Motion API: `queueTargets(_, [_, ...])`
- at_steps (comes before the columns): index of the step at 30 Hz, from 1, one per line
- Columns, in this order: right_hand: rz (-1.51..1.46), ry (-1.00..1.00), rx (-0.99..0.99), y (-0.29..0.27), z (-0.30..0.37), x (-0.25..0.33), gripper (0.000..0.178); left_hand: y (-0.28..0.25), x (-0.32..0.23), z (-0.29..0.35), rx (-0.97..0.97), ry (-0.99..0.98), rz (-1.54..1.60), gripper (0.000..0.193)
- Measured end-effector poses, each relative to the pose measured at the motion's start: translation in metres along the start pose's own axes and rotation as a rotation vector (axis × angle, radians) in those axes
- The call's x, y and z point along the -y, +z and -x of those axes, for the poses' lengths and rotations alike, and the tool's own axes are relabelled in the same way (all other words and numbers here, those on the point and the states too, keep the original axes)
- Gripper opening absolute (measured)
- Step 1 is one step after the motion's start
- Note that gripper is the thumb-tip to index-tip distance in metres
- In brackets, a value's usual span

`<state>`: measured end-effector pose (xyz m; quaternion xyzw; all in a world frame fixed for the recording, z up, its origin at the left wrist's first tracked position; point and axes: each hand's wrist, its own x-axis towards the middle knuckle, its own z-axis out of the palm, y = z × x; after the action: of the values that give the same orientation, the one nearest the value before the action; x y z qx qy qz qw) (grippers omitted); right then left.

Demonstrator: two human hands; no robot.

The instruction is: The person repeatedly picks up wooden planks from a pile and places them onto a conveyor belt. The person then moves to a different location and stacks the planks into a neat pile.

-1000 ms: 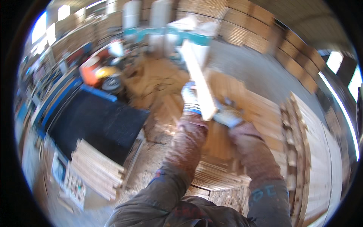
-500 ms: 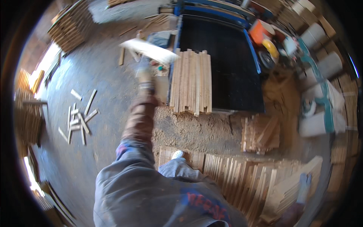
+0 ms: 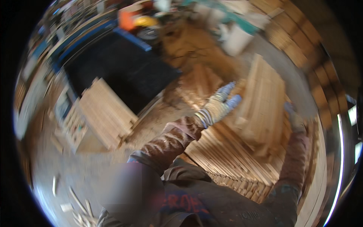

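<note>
My left hand, in a pale glove with blue fingertips, is open with fingers spread. It reaches toward the left side of a stack of light wooden strips and holds nothing. Along the stack's right side lies my gloved right hand; motion blurs its fingers, so its grip is unclear. Beneath the stack, more wooden strips lie side by side in a layered pile.
A black machine bed with a blue frame stands at left, with a row of wooden strips on its near end. Loose sticks lie on the floor at lower left. Stacked wood lines the far right.
The view has swung right. My left hand has come away from the pale board it held out ahead and moved over to the wooden stack. My right hand stays by that stack.
</note>
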<state>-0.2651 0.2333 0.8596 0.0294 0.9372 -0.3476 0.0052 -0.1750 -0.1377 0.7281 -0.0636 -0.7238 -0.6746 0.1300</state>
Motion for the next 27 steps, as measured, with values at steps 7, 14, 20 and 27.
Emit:
queueTargets(7, [-0.756,-0.243,-0.167,-0.027,0.008,-0.216,0.044,0.116,-0.015,-0.06,0.313,-0.185,0.793,0.072])
queueTargets(14, [-1.045,-0.234,-0.159,0.046,0.019,-0.114,0.041,0.105,-0.042,-0.062,0.382,-0.226,0.824,0.07])
queueTargets(20, [-0.858,-0.246,-0.13,0.065,0.029,-0.062,0.043,0.083,-0.021,-0.066,0.284,-0.17,0.86,0.082])
queueTargets(27, [-0.519,-0.579,0.111,0.124,0.013,0.097,0.045,-0.018,-0.008,-0.029,-0.006,0.048,1.017,0.113])
